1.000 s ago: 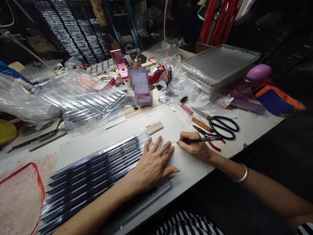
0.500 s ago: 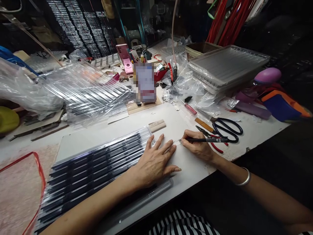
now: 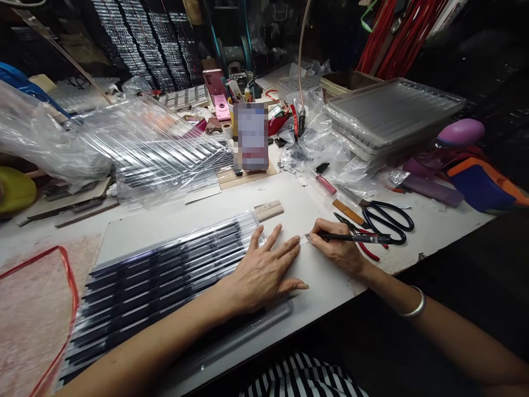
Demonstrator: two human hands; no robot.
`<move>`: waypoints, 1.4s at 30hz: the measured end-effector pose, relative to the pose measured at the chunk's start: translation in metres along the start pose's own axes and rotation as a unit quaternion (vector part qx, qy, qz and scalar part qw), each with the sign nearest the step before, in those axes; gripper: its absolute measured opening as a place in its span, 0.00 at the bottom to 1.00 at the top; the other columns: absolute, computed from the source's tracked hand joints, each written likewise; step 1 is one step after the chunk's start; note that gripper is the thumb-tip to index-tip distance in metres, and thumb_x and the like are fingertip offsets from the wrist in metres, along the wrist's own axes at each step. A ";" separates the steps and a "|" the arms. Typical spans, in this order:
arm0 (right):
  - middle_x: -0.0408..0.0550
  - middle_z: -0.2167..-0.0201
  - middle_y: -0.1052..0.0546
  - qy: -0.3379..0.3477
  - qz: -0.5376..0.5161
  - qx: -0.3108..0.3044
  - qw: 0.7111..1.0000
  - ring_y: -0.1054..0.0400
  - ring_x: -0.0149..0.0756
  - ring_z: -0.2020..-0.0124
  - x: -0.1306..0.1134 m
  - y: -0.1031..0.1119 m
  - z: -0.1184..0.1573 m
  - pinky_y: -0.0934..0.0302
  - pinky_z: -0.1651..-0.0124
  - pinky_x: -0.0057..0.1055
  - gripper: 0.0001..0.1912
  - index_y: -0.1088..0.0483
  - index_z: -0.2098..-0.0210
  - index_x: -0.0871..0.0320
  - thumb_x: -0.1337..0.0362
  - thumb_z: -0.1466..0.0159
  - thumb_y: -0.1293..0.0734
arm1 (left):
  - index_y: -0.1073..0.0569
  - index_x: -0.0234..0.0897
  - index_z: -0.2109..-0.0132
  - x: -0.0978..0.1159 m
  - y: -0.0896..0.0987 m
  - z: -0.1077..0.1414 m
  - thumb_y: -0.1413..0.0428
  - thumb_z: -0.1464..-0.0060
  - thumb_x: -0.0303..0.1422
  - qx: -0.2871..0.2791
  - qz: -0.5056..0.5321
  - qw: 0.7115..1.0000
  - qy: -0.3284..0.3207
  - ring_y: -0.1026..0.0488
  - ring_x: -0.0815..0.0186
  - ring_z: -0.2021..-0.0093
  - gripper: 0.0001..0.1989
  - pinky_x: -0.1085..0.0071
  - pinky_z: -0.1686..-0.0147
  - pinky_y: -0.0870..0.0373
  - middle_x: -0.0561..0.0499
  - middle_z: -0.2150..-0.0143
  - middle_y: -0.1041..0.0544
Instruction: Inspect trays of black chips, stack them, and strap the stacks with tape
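Observation:
My right hand (image 3: 336, 248) is closed around a black pen (image 3: 359, 238), its tip down at a small slip of white paper (image 3: 305, 239) that bears faint marks. My left hand (image 3: 268, 270) lies flat with fingers spread, fingertips at the slip's left edge and palm over the end of a clear plastic tray (image 3: 248, 223). Long rows of black strips (image 3: 157, 286) with pale markings fill the tray, partly hidden beneath my left forearm. Just beyond my left fingers sits a small beige block (image 3: 268, 210) with handwriting on it.
Black-handled scissors (image 3: 390, 220), red-handled pliers (image 3: 367, 251) and a red screwdriver (image 3: 325, 184) lie right of my hands. A phone (image 3: 253, 138) stands upright behind. Clear plastic trays (image 3: 157, 143) pile up at left, and a lidded clear box (image 3: 392, 116) sits at back right.
The whole view has shifted slightly, so things appear a little farther right. My right hand still grips the pen at the paper, and my left hand stays flat in place.

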State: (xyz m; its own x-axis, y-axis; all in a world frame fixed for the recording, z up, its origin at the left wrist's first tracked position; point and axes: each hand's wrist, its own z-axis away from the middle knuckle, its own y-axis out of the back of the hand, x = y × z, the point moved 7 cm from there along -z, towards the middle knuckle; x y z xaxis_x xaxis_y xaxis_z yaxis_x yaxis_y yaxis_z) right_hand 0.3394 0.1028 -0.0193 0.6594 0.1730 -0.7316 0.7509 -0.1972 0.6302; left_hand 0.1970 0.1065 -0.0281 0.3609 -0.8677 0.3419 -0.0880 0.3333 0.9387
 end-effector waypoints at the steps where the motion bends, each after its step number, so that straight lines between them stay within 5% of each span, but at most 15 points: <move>1: 0.39 0.83 0.36 -0.001 0.000 0.000 1.000 0.43 0.28 0.80 0.000 0.000 0.000 0.49 0.75 0.27 0.09 0.42 0.80 0.57 0.70 0.44 0.40 | 0.44 0.38 0.36 0.000 0.000 0.000 0.64 0.43 0.56 0.000 0.000 1.000 0.000 0.58 0.45 0.33 0.36 0.41 0.39 0.65 0.46 0.34 0.43; 42: 0.39 0.84 0.37 -0.030 -0.069 -0.023 0.997 0.45 0.27 0.80 0.005 0.000 0.002 0.50 0.75 0.27 0.09 0.40 0.80 0.57 0.70 0.44 0.39 | 0.44 0.37 0.36 0.000 -0.002 0.001 0.65 0.43 0.56 -0.005 0.001 1.000 0.000 0.59 0.44 0.33 0.37 0.41 0.39 0.65 0.48 0.33 0.45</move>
State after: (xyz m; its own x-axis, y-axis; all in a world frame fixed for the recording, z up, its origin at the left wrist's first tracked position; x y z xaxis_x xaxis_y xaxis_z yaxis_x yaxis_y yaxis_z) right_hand 0.3425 0.1019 -0.0235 0.5477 0.1365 -0.8255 0.8359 -0.1313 0.5329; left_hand 0.1964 0.1059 -0.0302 0.3613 -0.8669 0.3435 -0.0798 0.3382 0.9377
